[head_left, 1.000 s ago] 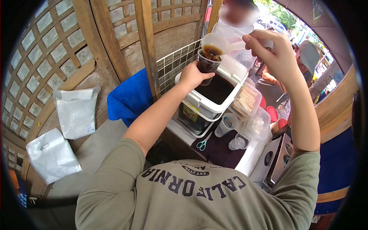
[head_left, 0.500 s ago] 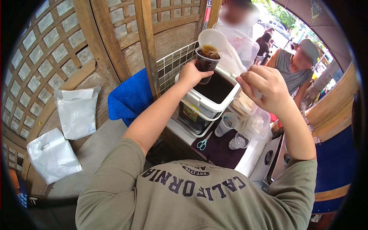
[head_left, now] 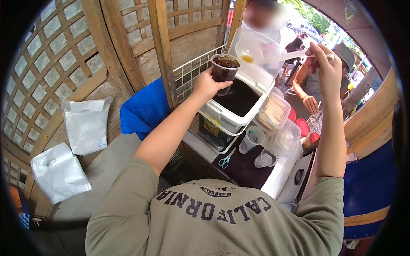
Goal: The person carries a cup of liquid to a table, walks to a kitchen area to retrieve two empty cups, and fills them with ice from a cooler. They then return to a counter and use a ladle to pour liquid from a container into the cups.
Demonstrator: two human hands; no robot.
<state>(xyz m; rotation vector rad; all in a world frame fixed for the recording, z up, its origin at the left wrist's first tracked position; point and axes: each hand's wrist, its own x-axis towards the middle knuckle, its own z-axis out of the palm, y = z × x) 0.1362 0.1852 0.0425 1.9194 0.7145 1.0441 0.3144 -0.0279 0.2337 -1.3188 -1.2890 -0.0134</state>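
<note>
My left hand [head_left: 209,84] is wrapped round a clear plastic cup [head_left: 224,70] of dark liquid, filled close to its rim. My right hand [head_left: 323,64] is raised and closed on the handle of a translucent white ladle [head_left: 294,55]. The bowl of the ladle, with a little amber liquid in it, hangs just right of the cup. Below both is a white-rimmed open container [head_left: 253,112] holding dark liquid.
Scissors [head_left: 226,160] and two plastic cups [head_left: 252,139] sit on a dark cloth. Right of the container are clear boxes [head_left: 273,112]. A blue towel [head_left: 143,109] hangs left; plastic bags [head_left: 87,126] lie beyond. Two people [head_left: 314,81] stand or sit across the counter.
The ladle has moved from tilted over the cup to its right side, held more level. My right hand has risen to the right. The cup has shifted slightly left and up.
</note>
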